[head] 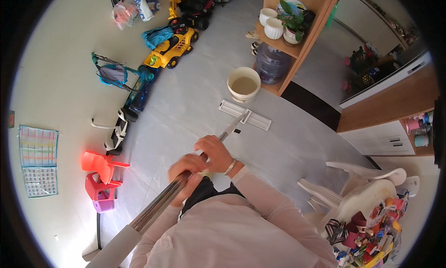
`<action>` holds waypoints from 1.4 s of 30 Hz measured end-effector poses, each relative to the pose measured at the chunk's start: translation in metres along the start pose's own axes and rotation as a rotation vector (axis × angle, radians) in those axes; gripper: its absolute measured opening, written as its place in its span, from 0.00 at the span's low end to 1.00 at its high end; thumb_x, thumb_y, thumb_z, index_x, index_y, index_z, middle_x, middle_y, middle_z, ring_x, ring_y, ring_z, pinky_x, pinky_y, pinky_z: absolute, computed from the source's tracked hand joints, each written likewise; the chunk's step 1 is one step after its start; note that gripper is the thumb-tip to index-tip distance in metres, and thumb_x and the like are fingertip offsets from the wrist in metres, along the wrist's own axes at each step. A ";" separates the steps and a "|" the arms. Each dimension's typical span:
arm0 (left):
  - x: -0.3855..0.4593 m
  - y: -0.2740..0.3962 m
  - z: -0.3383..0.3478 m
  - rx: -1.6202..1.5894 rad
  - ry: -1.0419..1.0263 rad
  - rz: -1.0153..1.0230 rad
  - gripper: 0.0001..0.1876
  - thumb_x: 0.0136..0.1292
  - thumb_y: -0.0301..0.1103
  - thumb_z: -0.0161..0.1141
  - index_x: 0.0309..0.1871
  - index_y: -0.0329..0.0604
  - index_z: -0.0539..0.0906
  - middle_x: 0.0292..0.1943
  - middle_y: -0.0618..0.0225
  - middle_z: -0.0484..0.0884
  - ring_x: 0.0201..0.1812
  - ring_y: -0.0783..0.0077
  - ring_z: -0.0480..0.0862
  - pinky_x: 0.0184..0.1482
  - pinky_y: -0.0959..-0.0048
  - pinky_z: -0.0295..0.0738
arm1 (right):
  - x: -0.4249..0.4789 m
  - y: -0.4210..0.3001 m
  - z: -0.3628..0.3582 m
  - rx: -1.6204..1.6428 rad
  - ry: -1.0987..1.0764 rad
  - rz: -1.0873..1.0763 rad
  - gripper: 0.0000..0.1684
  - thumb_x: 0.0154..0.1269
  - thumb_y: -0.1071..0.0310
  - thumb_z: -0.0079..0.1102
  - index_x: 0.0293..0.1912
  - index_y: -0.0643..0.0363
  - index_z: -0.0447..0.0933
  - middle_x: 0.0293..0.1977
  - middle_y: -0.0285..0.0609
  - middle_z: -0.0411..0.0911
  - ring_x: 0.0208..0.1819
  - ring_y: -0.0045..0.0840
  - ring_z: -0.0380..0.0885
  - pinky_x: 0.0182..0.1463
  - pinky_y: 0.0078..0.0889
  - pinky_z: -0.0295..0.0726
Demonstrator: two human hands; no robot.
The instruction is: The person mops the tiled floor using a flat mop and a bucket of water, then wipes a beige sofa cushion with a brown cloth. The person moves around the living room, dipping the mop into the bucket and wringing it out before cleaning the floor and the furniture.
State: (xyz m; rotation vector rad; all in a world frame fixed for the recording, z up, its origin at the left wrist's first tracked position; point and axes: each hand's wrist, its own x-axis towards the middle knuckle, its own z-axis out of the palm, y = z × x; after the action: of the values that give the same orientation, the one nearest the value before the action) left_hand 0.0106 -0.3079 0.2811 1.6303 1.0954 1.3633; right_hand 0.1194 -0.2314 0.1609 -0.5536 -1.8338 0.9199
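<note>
Both hands are on the metal pole [158, 200] of a flat mop, which runs from the lower left up to the centre. My left hand [186, 170] is wrapped around the pole. Just above it, my right hand [215, 153], with a bangle at the wrist, curls around the same pole. The mop's white rectangular head plate [259, 120] lies on the grey tiled floor; I cannot tell whether a pad is under it. Close beyond the plate stands a cream bucket [244, 83] with cloudy liquid in it.
Ride-on toys, including a yellow one [170, 50], a folded stroller [113, 73] and red plastic chairs [97, 165] line the left wall. A wooden shelf [296, 50] holds pots and a water jug [273, 63]. White chairs and a cluttered white table [366, 196] are at the lower right.
</note>
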 end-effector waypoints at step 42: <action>-0.119 -0.107 -0.338 -0.649 1.656 0.202 0.23 0.70 0.40 0.53 0.18 0.55 0.56 0.12 0.78 0.50 0.15 0.79 0.49 0.30 0.77 0.60 | 0.157 0.123 0.255 -0.152 -1.342 0.222 0.08 0.49 0.67 0.60 0.33 0.54 0.77 0.29 0.43 0.80 0.36 0.40 0.80 0.40 0.43 0.77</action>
State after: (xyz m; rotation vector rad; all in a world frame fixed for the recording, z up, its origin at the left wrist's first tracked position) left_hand -0.3471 -0.3748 0.1967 -0.1594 0.9880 2.8629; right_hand -0.1813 -0.1340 0.0903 -0.1859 -3.0843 1.4954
